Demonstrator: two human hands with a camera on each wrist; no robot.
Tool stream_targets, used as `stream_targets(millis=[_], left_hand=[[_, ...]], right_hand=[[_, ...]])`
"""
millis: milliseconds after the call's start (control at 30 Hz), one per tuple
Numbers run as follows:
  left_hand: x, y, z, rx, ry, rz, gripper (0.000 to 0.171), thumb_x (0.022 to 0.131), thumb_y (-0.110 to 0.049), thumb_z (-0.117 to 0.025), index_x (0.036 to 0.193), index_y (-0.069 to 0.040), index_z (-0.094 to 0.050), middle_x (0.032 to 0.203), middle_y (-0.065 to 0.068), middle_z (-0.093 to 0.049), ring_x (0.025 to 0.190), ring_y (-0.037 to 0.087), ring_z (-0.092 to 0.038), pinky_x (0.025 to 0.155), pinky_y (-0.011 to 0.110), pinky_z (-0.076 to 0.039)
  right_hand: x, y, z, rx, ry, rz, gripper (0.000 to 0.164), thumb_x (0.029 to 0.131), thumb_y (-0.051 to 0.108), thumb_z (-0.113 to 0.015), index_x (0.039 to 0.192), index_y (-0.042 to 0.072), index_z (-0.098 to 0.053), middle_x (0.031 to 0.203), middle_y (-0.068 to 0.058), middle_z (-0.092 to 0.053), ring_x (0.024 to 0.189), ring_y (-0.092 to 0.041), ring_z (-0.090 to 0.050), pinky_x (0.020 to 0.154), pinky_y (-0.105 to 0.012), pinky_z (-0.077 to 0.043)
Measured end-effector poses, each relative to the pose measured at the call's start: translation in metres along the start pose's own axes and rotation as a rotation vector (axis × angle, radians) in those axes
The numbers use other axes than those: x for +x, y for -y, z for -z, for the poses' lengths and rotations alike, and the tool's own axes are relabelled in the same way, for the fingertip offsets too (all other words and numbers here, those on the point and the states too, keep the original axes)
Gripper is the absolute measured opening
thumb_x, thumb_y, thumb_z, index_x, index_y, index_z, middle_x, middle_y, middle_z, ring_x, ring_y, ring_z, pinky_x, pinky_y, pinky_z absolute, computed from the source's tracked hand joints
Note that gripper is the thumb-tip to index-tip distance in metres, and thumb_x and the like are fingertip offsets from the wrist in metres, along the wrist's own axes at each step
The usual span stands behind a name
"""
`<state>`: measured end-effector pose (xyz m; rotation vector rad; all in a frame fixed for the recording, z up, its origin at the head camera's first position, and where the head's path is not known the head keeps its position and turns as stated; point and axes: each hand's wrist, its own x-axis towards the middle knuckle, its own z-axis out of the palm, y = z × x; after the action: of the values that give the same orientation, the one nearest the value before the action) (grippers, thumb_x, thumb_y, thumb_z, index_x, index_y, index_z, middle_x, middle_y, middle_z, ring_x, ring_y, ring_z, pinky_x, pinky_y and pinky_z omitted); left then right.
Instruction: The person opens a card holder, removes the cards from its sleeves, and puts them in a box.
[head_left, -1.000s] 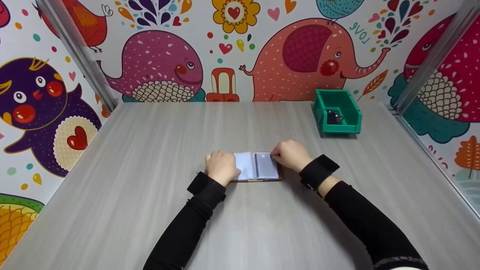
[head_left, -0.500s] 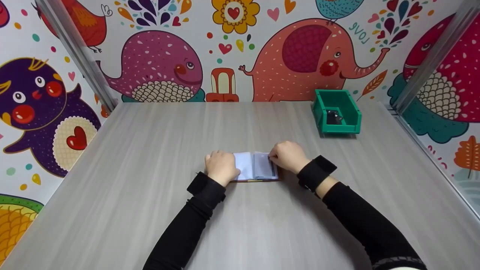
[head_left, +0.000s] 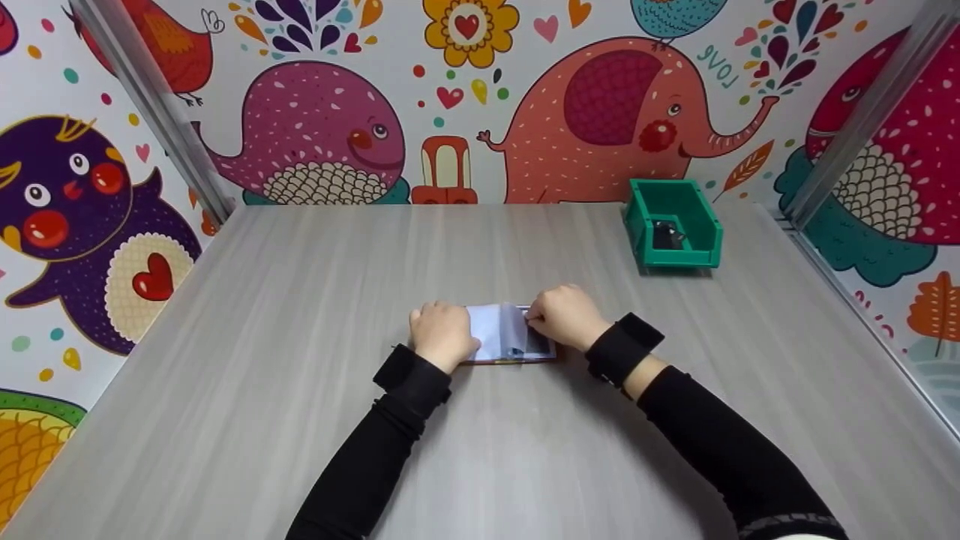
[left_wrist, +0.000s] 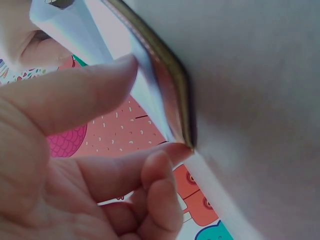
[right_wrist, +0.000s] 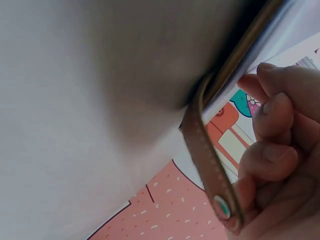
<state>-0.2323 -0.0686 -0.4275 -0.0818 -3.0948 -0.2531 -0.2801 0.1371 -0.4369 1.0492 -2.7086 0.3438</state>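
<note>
A small card holder (head_left: 484, 330) lies spread on the table in the head view, with whitish translucent sleeve pages. My left hand (head_left: 441, 334) grips its left side. In the left wrist view the thumb (left_wrist: 100, 90) presses on the pages and a fingertip touches the brown cover edge (left_wrist: 182, 82). At the right half, my right hand (head_left: 568, 316) pinches a clear sleeve page (head_left: 513, 328) that curves up toward the middle. Under the lifted page shows a dark panel (head_left: 538, 343). A brown snap strap (right_wrist: 207, 160) sticks out beside the right fingers in the right wrist view.
A green open bin (head_left: 681, 259) stands at the back right, with small dark items (head_left: 666, 234) inside. Behind the grey table (head_left: 337, 262) rises a wall with cartoon animals. Metal posts (head_left: 161, 112) frame both back corners.
My right hand has moved left, carrying the edge of the sleeve page with it. The page now bends upward, uncovering the dark panel below. My left hand stays in place.
</note>
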Motion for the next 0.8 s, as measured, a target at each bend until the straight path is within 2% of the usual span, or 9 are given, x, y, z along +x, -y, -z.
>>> stream_targets(millis=[167,433,800], left_hand=[[0.000,0.000,0.000,-0.003,0.004,0.006,0.035,0.077,-0.038,-0.081,0.090,-0.007,-0.070,0.097,0.011,-0.064,0.094,0.029,-0.057,0.083,0.042,-0.038],[-0.001,0.001,-0.001,-0.012,-0.027,-0.011,0.031,0.076,-0.036,-0.081,0.085,-0.008,-0.071,0.095,0.011,-0.066,0.092,0.030,-0.058,0.080,0.042,-0.038],[0.001,0.002,-0.002,-0.016,-0.016,-0.014,0.033,0.077,-0.038,-0.081,0.086,-0.008,-0.070,0.096,0.012,-0.065,0.092,0.030,-0.057,0.081,0.042,-0.038]], right_hand=[[0.001,0.002,-0.001,-0.004,-0.014,0.020,0.006,0.079,0.005,-0.076,0.079,0.010,-0.080,0.078,-0.003,-0.073,0.069,-0.020,-0.068,0.068,-0.040,-0.052],[0.003,0.009,-0.001,0.004,-0.029,0.030,0.008,0.080,0.008,-0.079,0.087,0.009,-0.081,0.083,-0.005,-0.075,0.073,-0.024,-0.070,0.067,-0.042,-0.053],[0.006,0.011,-0.001,0.025,0.028,-0.014,0.009,0.081,0.006,-0.077,0.089,0.009,-0.081,0.083,-0.005,-0.074,0.069,-0.020,-0.067,0.064,-0.040,-0.053]])
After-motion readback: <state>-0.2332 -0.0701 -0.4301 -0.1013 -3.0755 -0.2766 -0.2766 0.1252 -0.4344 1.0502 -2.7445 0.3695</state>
